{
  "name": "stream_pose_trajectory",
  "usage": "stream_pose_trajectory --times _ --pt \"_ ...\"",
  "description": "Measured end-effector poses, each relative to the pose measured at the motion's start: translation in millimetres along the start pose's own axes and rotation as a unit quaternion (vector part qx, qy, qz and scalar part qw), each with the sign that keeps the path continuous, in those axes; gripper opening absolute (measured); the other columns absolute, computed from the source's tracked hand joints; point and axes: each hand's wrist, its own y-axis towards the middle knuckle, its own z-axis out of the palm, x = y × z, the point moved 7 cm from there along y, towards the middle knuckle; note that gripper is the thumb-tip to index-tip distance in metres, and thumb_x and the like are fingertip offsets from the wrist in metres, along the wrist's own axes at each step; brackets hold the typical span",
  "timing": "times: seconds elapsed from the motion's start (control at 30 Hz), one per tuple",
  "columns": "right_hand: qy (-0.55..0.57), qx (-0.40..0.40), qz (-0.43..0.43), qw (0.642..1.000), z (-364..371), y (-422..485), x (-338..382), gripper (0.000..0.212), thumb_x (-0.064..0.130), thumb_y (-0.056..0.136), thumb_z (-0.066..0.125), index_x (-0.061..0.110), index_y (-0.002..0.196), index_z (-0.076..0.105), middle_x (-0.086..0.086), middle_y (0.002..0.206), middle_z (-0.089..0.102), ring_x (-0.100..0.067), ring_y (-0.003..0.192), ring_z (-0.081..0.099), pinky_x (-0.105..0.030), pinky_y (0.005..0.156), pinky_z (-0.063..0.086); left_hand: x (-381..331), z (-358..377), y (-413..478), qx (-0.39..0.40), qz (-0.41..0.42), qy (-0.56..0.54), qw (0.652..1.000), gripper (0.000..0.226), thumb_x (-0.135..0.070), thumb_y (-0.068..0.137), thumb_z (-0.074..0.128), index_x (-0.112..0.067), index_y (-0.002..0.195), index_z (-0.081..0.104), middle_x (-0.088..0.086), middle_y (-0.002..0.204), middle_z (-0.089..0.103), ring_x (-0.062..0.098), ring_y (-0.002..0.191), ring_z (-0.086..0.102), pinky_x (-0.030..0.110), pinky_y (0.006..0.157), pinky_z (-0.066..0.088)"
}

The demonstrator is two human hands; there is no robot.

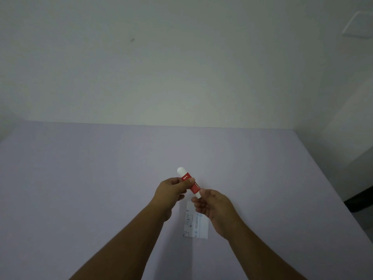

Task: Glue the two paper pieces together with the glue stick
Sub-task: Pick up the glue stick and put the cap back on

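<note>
A red and white glue stick [190, 182] is held above the table, tilted with one white end pointing up and away. My left hand [171, 190] grips its red middle between thumb and fingers. My right hand [214, 207] pinches the lower white end with thumb and fingertips. Below the hands, a white paper piece [198, 226] with blue and black print lies flat on the table, its upper right part hidden by my right hand. I cannot tell whether it is one sheet or two stacked.
The pale lilac table [101, 178] stretches wide to the left and back to a plain white wall [161, 67]. Its right edge [331, 178] runs diagonally, with dark floor beyond it.
</note>
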Motion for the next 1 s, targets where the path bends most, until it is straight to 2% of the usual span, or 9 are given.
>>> stream_pose_trajectory --times 0.13,0.3,0.47,0.6,0.67,0.77,0.83,0.93,1.0 --pt "-0.176 -0.054 -0.086 0.979 -2.1 -6.0 10.7 0.018 0.029 0.079 0.069 0.026 0.086 0.053 0.001 0.080 0.063 -0.017 0.076 0.061 -0.028 0.069 0.049 0.6 3.4 -9.6 0.000 -0.002 -0.013 1.000 0.027 -0.035 0.072 0.074 -0.013 0.088 0.071 0.002 0.088 0.071 0.019 0.092 0.061 0.025 0.068 0.045" --pt "0.029 0.026 0.031 0.999 4.9 -11.4 0.0 0.028 0.034 0.088 0.056 0.010 0.103 0.059 -0.012 0.082 0.072 -0.022 0.074 0.066 -0.029 0.068 0.055 -3.4 1.0 -16.7 0.003 0.003 -0.008 1.000 0.029 -0.034 0.073 0.074 -0.011 0.090 0.071 0.003 0.088 0.071 0.019 0.090 0.061 0.026 0.069 0.046" --pt "-0.138 -0.031 -0.070 0.987 1.6 -14.0 7.4 0.017 0.034 0.081 0.066 0.028 0.090 0.054 -0.002 0.089 0.067 -0.022 0.087 0.062 -0.032 0.076 0.051 -3.9 3.8 -20.0 0.009 0.000 -0.004 1.000 0.027 -0.036 0.073 0.074 -0.014 0.089 0.070 0.003 0.092 0.071 0.019 0.094 0.060 0.026 0.071 0.046" --pt "0.034 0.011 0.027 0.999 7.7 -16.0 -0.5 0.025 0.031 0.089 0.056 0.011 0.104 0.057 -0.012 0.087 0.071 -0.023 0.076 0.065 -0.031 0.069 0.055 -4.9 2.5 -21.7 0.010 0.004 0.003 1.000 0.027 -0.035 0.074 0.074 -0.013 0.088 0.071 0.002 0.087 0.070 0.019 0.090 0.061 0.026 0.070 0.046" --pt "0.004 0.003 0.002 1.000 6.8 -19.1 3.7 0.024 0.030 0.091 0.052 0.010 0.103 0.058 -0.010 0.081 0.071 -0.020 0.070 0.065 -0.028 0.065 0.054 -4.3 2.9 -22.3 0.010 0.003 0.007 1.000 0.028 -0.035 0.074 0.073 -0.012 0.089 0.071 0.001 0.084 0.069 0.018 0.087 0.060 0.026 0.069 0.046" --pt "-0.128 -0.048 -0.072 0.988 2.5 -20.5 8.6 0.015 0.028 0.085 0.062 0.021 0.094 0.051 -0.004 0.086 0.066 -0.021 0.080 0.061 -0.030 0.072 0.052 -2.1 5.4 -22.8 0.004 -0.008 0.008 1.000 0.031 -0.036 0.074 0.073 -0.012 0.092 0.069 0.001 0.088 0.069 0.018 0.089 0.059 0.029 0.075 0.045" --pt "-0.109 -0.045 -0.051 0.992 4.1 -20.1 4.3 0.022 0.027 0.082 0.066 0.022 0.095 0.048 -0.008 0.091 0.062 -0.024 0.083 0.060 -0.035 0.078 0.052 -2.4 5.9 -23.3 0.005 -0.006 0.008 1.000 0.030 -0.036 0.073 0.073 -0.012 0.091 0.069 0.001 0.088 0.069 0.018 0.089 0.060 0.028 0.073 0.045" --pt "0.032 -0.027 0.020 0.999 7.0 -19.6 -1.5 0.025 0.034 0.088 0.057 0.014 0.103 0.056 -0.012 0.087 0.066 -0.021 0.072 0.061 -0.034 0.071 0.054 -3.8 2.7 -23.8 0.002 -0.001 0.010 1.000 0.026 -0.035 0.073 0.074 -0.013 0.087 0.070 0.002 0.084 0.069 0.018 0.086 0.060 0.024 0.066 0.045" --pt "-0.020 -0.036 -0.016 0.999 4.8 -20.1 3.6 0.019 0.033 0.090 0.053 0.015 0.096 0.059 -0.010 0.084 0.069 -0.018 0.068 0.062 -0.031 0.068 0.054 -3.2 0.3 -23.6 -0.003 -0.003 0.010 1.000 0.027 -0.034 0.073 0.075 -0.012 0.088 0.070 0.003 0.085 0.069 0.017 0.085 0.060 0.023 0.065 0.045"
